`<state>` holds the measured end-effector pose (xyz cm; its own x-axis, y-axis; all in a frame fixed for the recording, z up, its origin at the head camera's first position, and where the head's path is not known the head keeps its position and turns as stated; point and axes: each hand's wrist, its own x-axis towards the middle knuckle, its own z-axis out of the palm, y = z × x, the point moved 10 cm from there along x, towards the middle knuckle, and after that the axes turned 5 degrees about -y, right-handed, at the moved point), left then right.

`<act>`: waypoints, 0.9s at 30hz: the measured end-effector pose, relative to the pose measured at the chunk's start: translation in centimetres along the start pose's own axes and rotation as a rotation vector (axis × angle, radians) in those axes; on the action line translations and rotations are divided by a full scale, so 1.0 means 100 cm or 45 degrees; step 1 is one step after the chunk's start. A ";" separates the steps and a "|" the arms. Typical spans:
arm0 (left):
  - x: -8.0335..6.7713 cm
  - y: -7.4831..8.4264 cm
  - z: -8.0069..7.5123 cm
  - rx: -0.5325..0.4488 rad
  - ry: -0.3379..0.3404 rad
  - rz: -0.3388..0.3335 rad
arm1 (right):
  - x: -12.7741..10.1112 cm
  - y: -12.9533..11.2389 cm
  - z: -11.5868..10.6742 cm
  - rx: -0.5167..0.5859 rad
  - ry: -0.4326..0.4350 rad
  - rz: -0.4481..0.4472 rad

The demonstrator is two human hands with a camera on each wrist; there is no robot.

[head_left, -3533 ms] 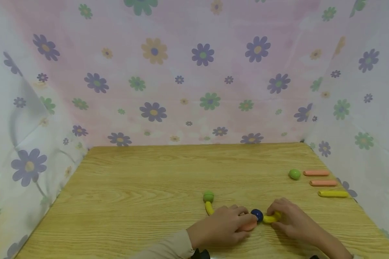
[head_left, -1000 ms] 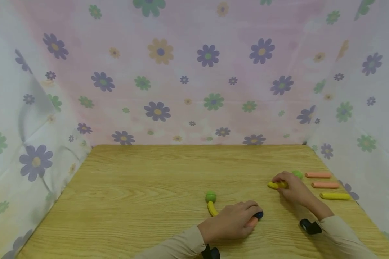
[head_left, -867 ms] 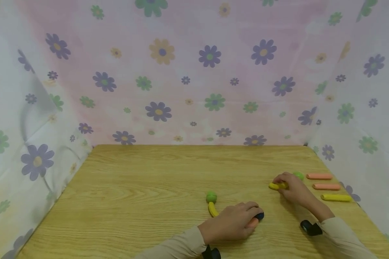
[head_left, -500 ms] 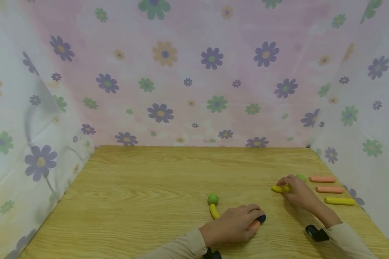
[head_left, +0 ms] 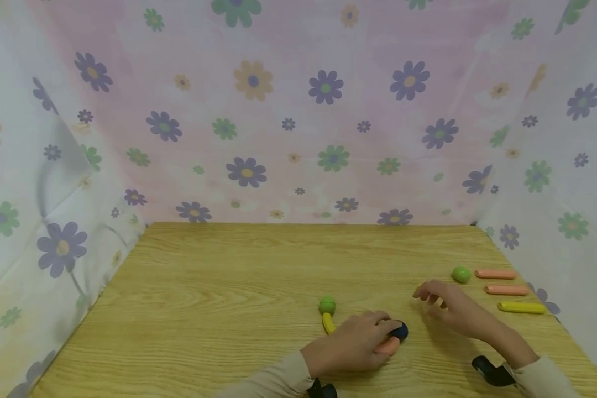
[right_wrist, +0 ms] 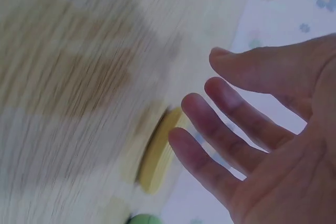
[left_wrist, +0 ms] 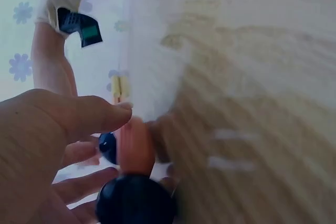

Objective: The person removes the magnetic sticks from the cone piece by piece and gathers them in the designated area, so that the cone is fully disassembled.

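Note:
My left hand [head_left: 353,344] holds a short, thick orange toy piece [head_left: 389,346], its thumb on one side in the left wrist view. A dark blue ball [head_left: 401,331] adjoins the orange piece, and a second dark blue ball [left_wrist: 136,200] shows at its near end there. My right hand [head_left: 457,310] hovers over the table, fingers apart and loosely bent, holding nothing. Just beyond its fingertips lies a curved yellow stick [right_wrist: 157,156], mostly hidden in the head view. Left of my left hand, a green ball [head_left: 327,305] meets another curved yellow stick [head_left: 328,324], partly covered by that hand.
At the table's right side lie a loose green ball [head_left: 461,274], two orange sticks [head_left: 496,274] and a straight yellow stick [head_left: 521,307]. Flowered cloth walls [head_left: 298,110] enclose the wooden table [head_left: 219,298] at the back and both sides.
My right hand carried the curved yellow stick away from the dark blue ball toward the back right, let it go and drew back slightly. My left hand stays on the orange piece.

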<state>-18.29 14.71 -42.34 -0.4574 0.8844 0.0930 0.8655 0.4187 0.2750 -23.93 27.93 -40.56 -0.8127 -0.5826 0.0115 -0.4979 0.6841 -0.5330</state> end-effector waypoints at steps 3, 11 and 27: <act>-0.004 -0.003 -0.003 -0.007 0.006 -0.008 | -0.001 -0.013 0.006 0.053 -0.031 -0.050; -0.012 -0.006 -0.002 -0.059 -0.034 0.020 | 0.000 -0.038 0.026 0.165 -0.093 -0.114; -0.012 -0.010 0.001 -0.136 0.015 0.018 | 0.000 -0.049 0.047 0.390 0.061 -0.117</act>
<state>-18.61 13.24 -42.86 -0.4486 0.8871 0.1088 0.8454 0.3816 0.3738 -20.10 22.48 -41.93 -0.7854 -0.6096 0.1070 -0.4614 0.4614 -0.7578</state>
